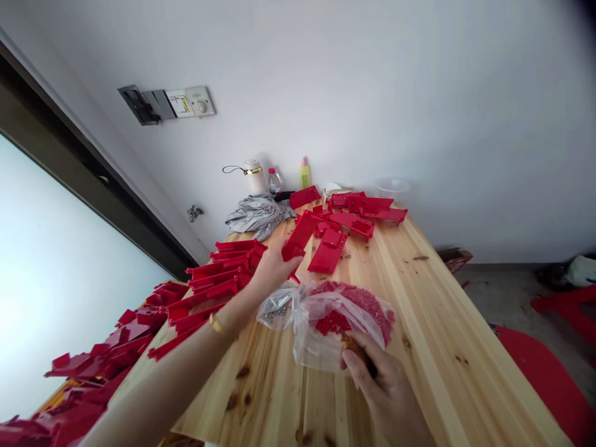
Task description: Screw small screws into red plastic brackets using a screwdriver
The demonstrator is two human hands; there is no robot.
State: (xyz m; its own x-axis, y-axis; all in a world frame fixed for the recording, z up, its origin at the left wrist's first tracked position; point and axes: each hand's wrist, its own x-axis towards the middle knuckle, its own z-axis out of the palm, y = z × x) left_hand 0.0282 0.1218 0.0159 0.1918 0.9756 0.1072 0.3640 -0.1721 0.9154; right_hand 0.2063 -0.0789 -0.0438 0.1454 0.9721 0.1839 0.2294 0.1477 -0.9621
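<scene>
My left hand (272, 268) grips a red plastic part (302, 233), a flat panel raised at a slant over the table. In my right hand (391, 388) is what looks like a screwdriver (357, 351) with an amber handle; its tip is hard to make out. Just beyond that hand lies a clear plastic bag (310, 347) of small red pieces (361, 301). To its left a smaller clear bag (278, 308) holds small metal screws. Another red panel (328, 251) lies flat behind the bags.
Several red parts (212, 279) stand in a row on the left, with a larger heap (107, 347) beyond the edge. More red parts (356, 222) lie at the back, near a grey cloth (258, 216), white flask (255, 177), bottle (274, 182) and yellow bottle (304, 174). A red stool (535, 366) stands right.
</scene>
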